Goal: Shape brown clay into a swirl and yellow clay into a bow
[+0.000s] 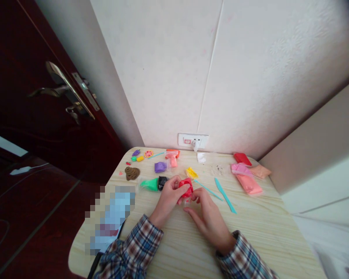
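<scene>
My left hand [168, 197] and my right hand [208, 215] meet at the middle of a light wooden table [264, 236]. Both pinch a lump of red clay in a clear wrapper [186, 187], the left thumb pressed on its top. Both sleeves are plaid. A green clay cone [150, 184] and a black piece [162, 182] lie just left of my left hand. A yellow clay piece [192, 173] lies just beyond the red lump.
Two teal plastic tools [225, 195] lie right of my hands. Pink, orange and red clay packets [248, 182] sit at the far right. Purple clay [160, 167], a brown swirl [132, 173] and small shapes lie far left. A wall socket [192, 140] sits behind; a dark door [31, 97] stands left.
</scene>
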Motion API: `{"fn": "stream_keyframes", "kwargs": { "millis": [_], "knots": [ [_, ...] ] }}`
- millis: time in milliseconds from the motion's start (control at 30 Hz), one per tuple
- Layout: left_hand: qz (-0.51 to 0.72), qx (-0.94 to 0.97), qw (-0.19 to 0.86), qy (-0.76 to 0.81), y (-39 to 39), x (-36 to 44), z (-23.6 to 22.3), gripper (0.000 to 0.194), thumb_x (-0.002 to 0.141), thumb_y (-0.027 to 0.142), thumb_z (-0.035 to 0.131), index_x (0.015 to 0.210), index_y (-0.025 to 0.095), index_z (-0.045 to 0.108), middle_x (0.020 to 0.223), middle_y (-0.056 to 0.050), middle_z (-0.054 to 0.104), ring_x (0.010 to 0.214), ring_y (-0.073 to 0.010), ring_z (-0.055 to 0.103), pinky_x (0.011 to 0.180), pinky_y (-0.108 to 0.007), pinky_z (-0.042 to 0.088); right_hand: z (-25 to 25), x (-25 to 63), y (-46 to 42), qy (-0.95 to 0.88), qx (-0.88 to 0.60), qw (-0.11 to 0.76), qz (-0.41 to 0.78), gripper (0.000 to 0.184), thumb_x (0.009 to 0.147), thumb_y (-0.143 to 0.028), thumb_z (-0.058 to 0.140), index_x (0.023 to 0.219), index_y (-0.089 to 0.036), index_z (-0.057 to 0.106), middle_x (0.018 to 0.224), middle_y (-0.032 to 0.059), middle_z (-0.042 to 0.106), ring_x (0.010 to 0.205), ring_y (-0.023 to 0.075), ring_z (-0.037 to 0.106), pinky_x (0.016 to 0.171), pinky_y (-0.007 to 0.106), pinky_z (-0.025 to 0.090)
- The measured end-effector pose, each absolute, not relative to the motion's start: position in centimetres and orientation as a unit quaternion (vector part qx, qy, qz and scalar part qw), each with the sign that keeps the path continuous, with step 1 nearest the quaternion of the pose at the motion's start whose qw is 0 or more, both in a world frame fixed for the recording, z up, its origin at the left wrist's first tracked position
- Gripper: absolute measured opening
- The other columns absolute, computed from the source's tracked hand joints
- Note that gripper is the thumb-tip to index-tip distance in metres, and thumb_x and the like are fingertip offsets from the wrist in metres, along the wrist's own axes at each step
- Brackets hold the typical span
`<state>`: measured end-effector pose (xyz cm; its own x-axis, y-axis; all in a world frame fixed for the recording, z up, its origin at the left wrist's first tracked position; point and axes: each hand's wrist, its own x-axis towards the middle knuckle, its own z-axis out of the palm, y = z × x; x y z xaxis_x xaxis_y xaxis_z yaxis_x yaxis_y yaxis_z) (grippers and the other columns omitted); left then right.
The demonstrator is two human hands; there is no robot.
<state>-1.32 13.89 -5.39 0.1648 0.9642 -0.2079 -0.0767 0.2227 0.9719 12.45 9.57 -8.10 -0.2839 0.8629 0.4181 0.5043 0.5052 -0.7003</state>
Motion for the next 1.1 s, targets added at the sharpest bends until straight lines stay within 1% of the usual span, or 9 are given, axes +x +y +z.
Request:
{"fn": "stream_keyframes", "kwargs": {
  "millis": [167, 300, 467, 567, 633, 733, 867, 900, 1100],
  "knots": [
    [0.444, 0.439, 0.605, 0.495, 13.9, -1.2, -5.7, 0.034, 0.067, 0.026, 0.066, 0.064, 0.019, 0.034, 0.053, 0.011, 0.037, 0.044, -0.0028, 0.034, 0.042, -0.016, 0.023, -8.0, 12.4, 9.5, -0.764, -0.449, 0.410, 0.218, 0.012, 0.086, -0.019, 0.053, 0.095, -0.022, 0.045, 0.089, 0.0049, 0.057, 0.080, 0.0184, 0.054, 0.067, 0.032, 0.050],
    [0.472, 0.434, 0.584, 0.498, 13.9, -1.2, -5.8, 0.035, 0.065, 0.023, 0.070, 0.069, 0.020, 0.035, 0.060, 0.010, 0.039, 0.052, -0.0045, 0.038, 0.049, -0.017, 0.030, -7.7, 12.5, 9.4, -0.772, -0.434, 0.405, 0.226, 0.011, 0.087, -0.016, 0.051, 0.096, -0.022, 0.047, 0.092, 0.0055, 0.059, 0.083, 0.0179, 0.055, 0.068, 0.031, 0.050],
    [0.480, 0.451, 0.589, 0.468, 13.6, -0.7, -5.9, 0.032, 0.068, 0.025, 0.069, 0.077, 0.020, 0.039, 0.070, 0.007, 0.048, 0.062, -0.0077, 0.048, 0.058, -0.020, 0.039, -7.5, 12.9, 9.7, -0.754, -0.449, 0.435, 0.202, 0.009, 0.089, -0.017, 0.047, 0.093, -0.021, 0.053, 0.084, 0.0039, 0.059, 0.077, 0.0167, 0.057, 0.066, 0.030, 0.050],
    [0.478, 0.474, 0.605, 0.426, 13.3, -0.5, -6.1, 0.033, 0.070, 0.028, 0.070, 0.085, 0.021, 0.042, 0.080, 0.004, 0.052, 0.074, -0.0108, 0.054, 0.069, -0.024, 0.044, -7.7, 13.1, 9.9, -0.709, -0.489, 0.467, 0.200, 0.009, 0.090, -0.020, 0.046, 0.089, -0.021, 0.055, 0.081, 0.0031, 0.059, 0.072, 0.0160, 0.057, 0.064, 0.030, 0.050],
    [0.465, 0.512, 0.592, 0.413, 13.1, -0.4, -6.3, 0.039, 0.067, 0.027, 0.074, 0.092, 0.021, 0.044, 0.089, 0.000, 0.054, 0.084, -0.0137, 0.055, 0.074, -0.026, 0.046, -7.9, 13.3, 10.1, -0.677, -0.509, 0.489, 0.209, 0.009, 0.090, -0.022, 0.048, 0.088, -0.021, 0.056, 0.083, 0.0034, 0.060, 0.075, 0.0166, 0.058, 0.066, 0.031, 0.050],
    [0.448, 0.584, 0.529, 0.422, 12.9, -0.5, -6.6, 0.044, 0.067, 0.025, 0.076, 0.100, 0.021, 0.047, 0.101, -0.004, 0.054, 0.092, -0.0170, 0.056, 0.076, -0.028, 0.048, -8.3, 13.3, 10.5, -0.652, -0.517, 0.510, 0.218, 0.009, 0.090, -0.025, 0.050, 0.088, -0.021, 0.058, 0.088, 0.0039, 0.061, 0.083, 0.0178, 0.058, 0.072, 0.034, 0.050],
    [0.457, 0.657, 0.413, 0.434, 12.7, -0.4, -6.7, 0.016, 0.083, 0.023, 0.059, 0.098, 0.020, 0.053, 0.101, -0.005, 0.053, 0.089, -0.0162, 0.057, 0.079, -0.031, 0.049, -8.5, 13.1, 10.7, -0.636, -0.508, 0.535, 0.225, 0.011, 0.090, -0.026, 0.050, 0.087, -0.021, 0.060, 0.090, 0.0041, 0.062, 0.088, 0.0178, 0.058, 0.077, 0.036, 0.050],
    [0.459, 0.669, 0.393, 0.432, 12.7, -0.4, -6.7, 0.013, 0.085, 0.023, 0.055, 0.098, 0.020, 0.054, 0.100, -0.005, 0.054, 0.089, -0.0164, 0.057, 0.080, -0.031, 0.050, -8.6, 13.0, 10.7, -0.631, -0.507, 0.542, 0.227, 0.012, 0.090, -0.026, 0.050, 0.087, -0.021, 0.060, 0.090, 0.0042, 0.062, 0.088, 0.0178, 0.058, 0.077, 0.036, 0.050],
    [0.470, 0.714, 0.309, 0.416, 11.7, -0.3, -6.7, 0.023, 0.085, 0.018, 0.053, 0.107, 0.021, 0.052, 0.106, -0.007, 0.053, 0.096, -0.0183, 0.056, 0.081, -0.033, 0.052, -9.0, 12.3, 10.1, -0.605, -0.499, 0.581, 0.217, 0.016, 0.089, -0.031, 0.051, 0.087, -0.020, 0.062, 0.089, 0.0056, 0.065, 0.086, 0.0178, 0.060, 0.075, 0.036, 0.052]
  ]
}}
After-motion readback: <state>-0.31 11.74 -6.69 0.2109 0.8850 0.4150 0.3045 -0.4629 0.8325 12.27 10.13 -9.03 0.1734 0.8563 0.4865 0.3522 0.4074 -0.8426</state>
